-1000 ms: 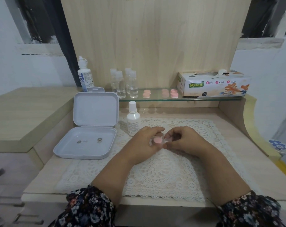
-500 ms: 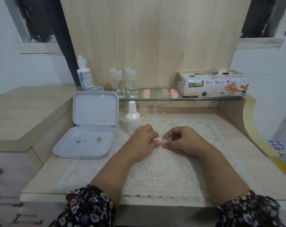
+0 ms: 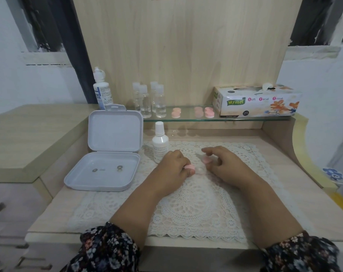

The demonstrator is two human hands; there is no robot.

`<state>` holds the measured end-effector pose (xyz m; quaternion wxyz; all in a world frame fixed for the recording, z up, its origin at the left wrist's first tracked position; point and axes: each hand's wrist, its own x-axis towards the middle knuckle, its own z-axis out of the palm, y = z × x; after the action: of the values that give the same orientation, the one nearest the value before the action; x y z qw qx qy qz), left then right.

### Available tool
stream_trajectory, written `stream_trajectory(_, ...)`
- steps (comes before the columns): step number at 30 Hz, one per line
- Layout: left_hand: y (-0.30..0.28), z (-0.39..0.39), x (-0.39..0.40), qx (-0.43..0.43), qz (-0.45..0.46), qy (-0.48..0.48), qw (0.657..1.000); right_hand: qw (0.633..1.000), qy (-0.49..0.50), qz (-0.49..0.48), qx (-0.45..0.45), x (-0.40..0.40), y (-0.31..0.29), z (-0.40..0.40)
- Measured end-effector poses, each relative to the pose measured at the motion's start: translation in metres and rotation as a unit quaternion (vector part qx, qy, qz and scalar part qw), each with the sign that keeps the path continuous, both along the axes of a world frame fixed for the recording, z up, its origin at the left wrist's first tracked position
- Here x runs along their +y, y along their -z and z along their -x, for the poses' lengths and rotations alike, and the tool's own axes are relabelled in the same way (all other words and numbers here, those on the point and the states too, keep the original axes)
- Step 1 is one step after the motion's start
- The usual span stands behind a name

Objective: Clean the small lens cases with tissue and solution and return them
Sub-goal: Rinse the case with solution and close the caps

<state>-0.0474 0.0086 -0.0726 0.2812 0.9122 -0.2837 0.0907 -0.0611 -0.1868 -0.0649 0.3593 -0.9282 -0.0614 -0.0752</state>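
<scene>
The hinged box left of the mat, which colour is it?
The hinged box is plain light grey, seen in the head view.

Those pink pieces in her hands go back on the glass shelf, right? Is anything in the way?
Nothing visible blocks it. From the left hand and right hand, the lace mat ahead lies bare up to the glass shelf; the white bottle stands off to the left.

- Back panel (image 3: 182,55): light wood grain, upright behind a glass shelf (image 3: 245,119).
- Desk (image 3: 296,195): pale wood, curved side piece at right.
- Lower cabinet (image 3: 29,132) to the left, drawers (image 3: 2,209) below it.
- White walls (image 3: 313,79); dark window openings (image 3: 315,20) both sides.
- Dark curtain (image 3: 68,46) at left.
- Light soft, even.
</scene>
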Motion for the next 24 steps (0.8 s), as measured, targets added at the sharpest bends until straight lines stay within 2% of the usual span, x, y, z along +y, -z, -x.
stream_trajectory(2, -0.001, 0.0, 0.0, -0.004, -0.002, -0.002, 1.0, 0.999, 0.007, 0.049, -0.007, 0.003, 0.002, -0.003)
stream_trajectory(5, -0.001, 0.0, 0.0, -0.009, -0.006, -0.007, 1.0, 0.999, 0.025, 0.044, -0.003, 0.004, 0.002, -0.003)
stream_trajectory(7, -0.001, 0.0, 0.0, -0.01, -0.004, -0.01, 1.0, 0.999, 0.036, -0.024, -0.01, 0.004, 0.001, -0.002)
stream_trajectory(10, 0.0, -0.001, 0.0, -0.012, -0.005, -0.014, 1.0, 0.984, 0.014, -0.175, -0.018, 0.006, -0.003, 0.001)
stream_trajectory(12, 0.0, -0.001, 0.0, -0.013, -0.004, -0.016, 1.0, 0.977, -0.021, -0.214, -0.003, 0.008, -0.004, 0.004)
stream_trajectory(17, 0.001, -0.002, 0.0, -0.021, -0.006, -0.017, 1.0, 0.989, -0.046, -0.142, 0.018, 0.009, -0.006, 0.007)
stream_trajectory(24, 0.002, -0.003, 0.0, -0.024, -0.004, -0.016, 1.0, 0.987, -0.057, -0.145, 0.037, 0.009, -0.006, 0.007)
